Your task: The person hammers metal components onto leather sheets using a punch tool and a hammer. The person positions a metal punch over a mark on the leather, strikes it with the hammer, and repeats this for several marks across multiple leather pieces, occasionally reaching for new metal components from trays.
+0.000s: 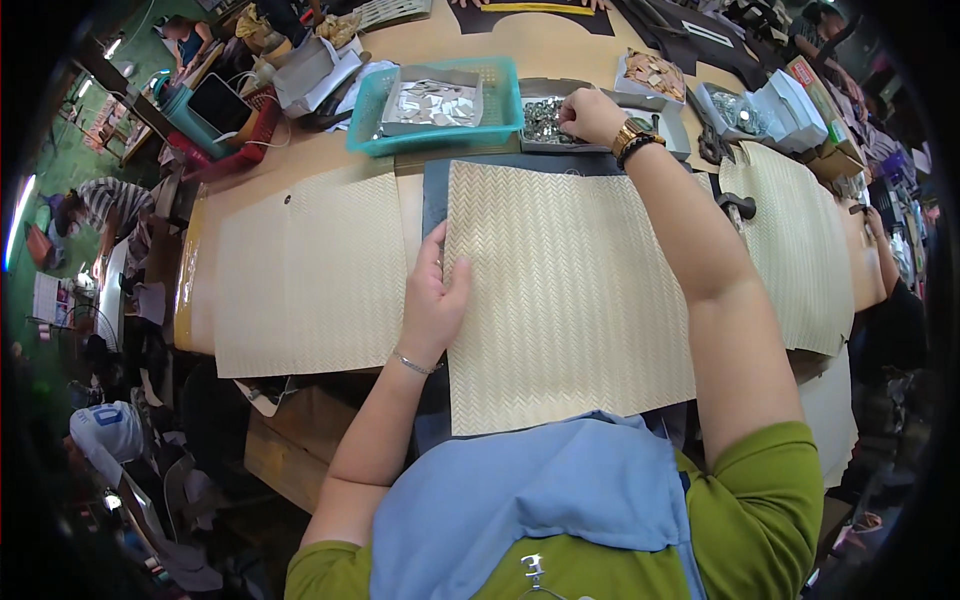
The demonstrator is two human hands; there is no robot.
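A cream woven-pattern sheet (570,300) lies in front of me on a dark board (436,190). My left hand (437,300) grips its left edge, the thumb on top and the fingers partly hidden along the edge. My right hand (595,115) is over a grey box (560,147) at the back, fingertips down among small shiny metal pieces (541,120). Those fingers are bent together; what they pinch is hidden. A hammer (738,206) rests just right of the sheet.
Another cream sheet (310,270) with a dark dot lies left; more woven sheets (790,240) lie right. A teal basket (500,95) holds a box of pale flat pieces (430,103). Behind stands a box of tan pieces (655,75). Another person's hands (590,4) show across the table.
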